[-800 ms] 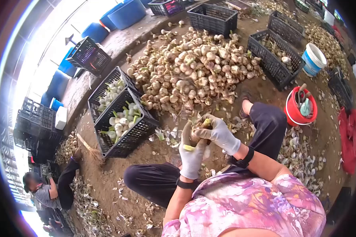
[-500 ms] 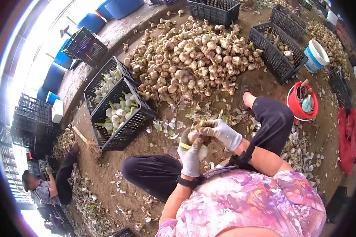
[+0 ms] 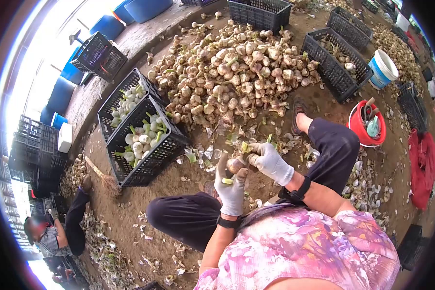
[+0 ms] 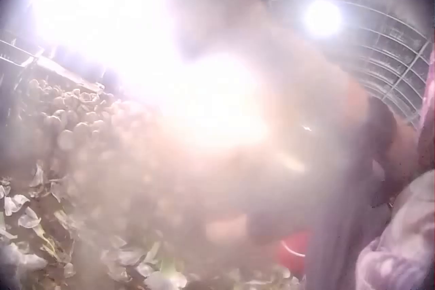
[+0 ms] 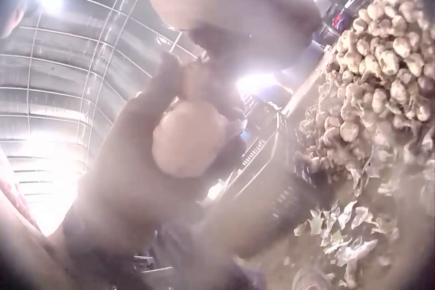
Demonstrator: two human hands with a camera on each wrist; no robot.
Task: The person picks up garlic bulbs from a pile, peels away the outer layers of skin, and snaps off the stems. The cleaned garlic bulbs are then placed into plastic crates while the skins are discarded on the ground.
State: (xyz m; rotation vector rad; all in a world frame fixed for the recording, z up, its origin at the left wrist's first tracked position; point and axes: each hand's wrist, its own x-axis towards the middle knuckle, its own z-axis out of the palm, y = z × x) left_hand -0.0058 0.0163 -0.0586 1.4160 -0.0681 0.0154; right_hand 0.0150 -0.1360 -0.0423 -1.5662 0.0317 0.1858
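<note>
In the head view my gloved left hand holds a garlic bulb between thumb and fingers, a cut green piece lying against that glove. The gloved right hand is at the bulb's right side, thumb and fingertips pinching at its skin near the short stem. From the right wrist, the pale round bulb shows in the left hand, with the right hand above it. Glare and haze hide the work in the left wrist view.
A large heap of garlic lies ahead. Two black crates of trimmed bulbs, the nearer crate among them, stand left of it. A red bucket with tools is at the right, beyond the right knee. Peeled skins litter the ground.
The right hand has drawn slightly away from the bulb to the right, leaving more of the bulb showing. The left hand keeps its hold. The head view has tilted a little.
</note>
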